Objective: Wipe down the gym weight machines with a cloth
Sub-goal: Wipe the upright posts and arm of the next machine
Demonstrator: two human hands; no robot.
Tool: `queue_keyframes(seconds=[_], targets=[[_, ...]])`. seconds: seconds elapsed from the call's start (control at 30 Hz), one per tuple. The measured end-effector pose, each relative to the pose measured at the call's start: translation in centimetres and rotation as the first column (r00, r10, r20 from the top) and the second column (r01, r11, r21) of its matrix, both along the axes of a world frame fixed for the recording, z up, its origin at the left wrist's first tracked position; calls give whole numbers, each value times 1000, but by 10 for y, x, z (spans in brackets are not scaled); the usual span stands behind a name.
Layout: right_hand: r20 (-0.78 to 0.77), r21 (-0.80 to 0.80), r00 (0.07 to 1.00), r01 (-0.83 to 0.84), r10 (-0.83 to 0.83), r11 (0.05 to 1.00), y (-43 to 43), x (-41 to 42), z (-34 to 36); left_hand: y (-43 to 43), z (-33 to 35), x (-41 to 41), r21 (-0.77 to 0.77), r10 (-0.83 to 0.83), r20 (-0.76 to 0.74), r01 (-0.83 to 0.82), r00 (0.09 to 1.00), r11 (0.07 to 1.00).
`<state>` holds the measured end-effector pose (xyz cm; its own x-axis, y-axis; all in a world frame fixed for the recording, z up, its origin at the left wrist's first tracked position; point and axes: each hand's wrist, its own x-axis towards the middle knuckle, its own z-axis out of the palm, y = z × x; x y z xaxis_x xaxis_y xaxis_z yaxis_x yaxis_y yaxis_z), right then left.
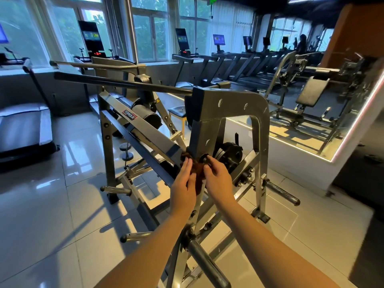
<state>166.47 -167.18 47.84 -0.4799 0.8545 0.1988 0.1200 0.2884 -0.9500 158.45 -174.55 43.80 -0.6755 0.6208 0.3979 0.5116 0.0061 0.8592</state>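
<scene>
Head view, starting closest to you: both bare forearms reach forward and meet low on the grey steel plate-loaded weight machine point(228, 104). Your left hand point(182, 183) lies with its fingers fairly straight, pressing the dark brown cloth point(199, 181) against the frame; whether the thumb grips underneath, you cannot tell from here. Your right hand point(219, 179) has its fingertips curled and pinches the cloth just below the round black pivot bolt point(204, 157).

The cloth sits at the bottom end of the angled upright arm, where that arm meets the slanted rail. One end is bunched against the joint and the other hangs between your hands. Just beyond the joint is a stack of black weight plates point(230, 152), and a bare chrome loading peg point(282, 193) juts out at the frame's right edge. Higher up, the long dark handle bar point(124, 83) runs off to the left.

By the look of it you are working one joint only. No surface shows a clear wiped-versus-unwiped difference, so finished parts can't be confirmed. The upper arm, bar, rails and pegs probably remain, as does the second machine in front of the wall mirror point(353, 125).

A row of treadmills point(239, 57) lines the windows at the back.
</scene>
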Motion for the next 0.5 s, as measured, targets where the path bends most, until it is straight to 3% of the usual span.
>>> queue_keyframes(seconds=[0.13,0.33,0.5], targets=[[10,-80,999,-30,31,996,-3,7,-4,-11,-8,-1,-47,32,35,-30,999,998],[-72,36,994,-75,78,997,6,6,10,7,47,1,48,22,-35,-21,999,999],[-29,44,987,-158,159,987,16,14,7,6,33,15,36,100,49,-102,994,994]])
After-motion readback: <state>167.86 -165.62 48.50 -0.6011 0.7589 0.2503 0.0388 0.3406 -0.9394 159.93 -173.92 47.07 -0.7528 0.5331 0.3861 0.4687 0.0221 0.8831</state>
